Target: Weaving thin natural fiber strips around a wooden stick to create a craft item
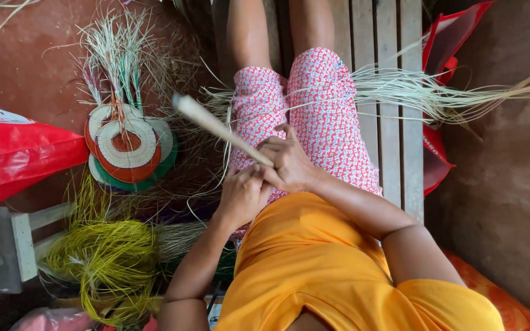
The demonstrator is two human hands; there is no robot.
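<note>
My right hand [286, 162] grips the near end of a pale rolled bundle of fibre [216, 125] that sticks out up and to the left over my lap. Beside it, my left hand [243, 195] has its fingers closed on the same end of the bundle, touching the right hand. Both hands rest over my lap in pink patterned shorts [320, 110]. Thin pale fibre strands [424, 92] lie across my thighs and fan out to the right.
I sit on a wooden slatted bench [387, 73]. On the red floor to the left lie stacked round woven pieces [129, 150], a heap of yellow-green fibre [102, 257], a red bag [13, 153]; another red bag [446, 37] lies right.
</note>
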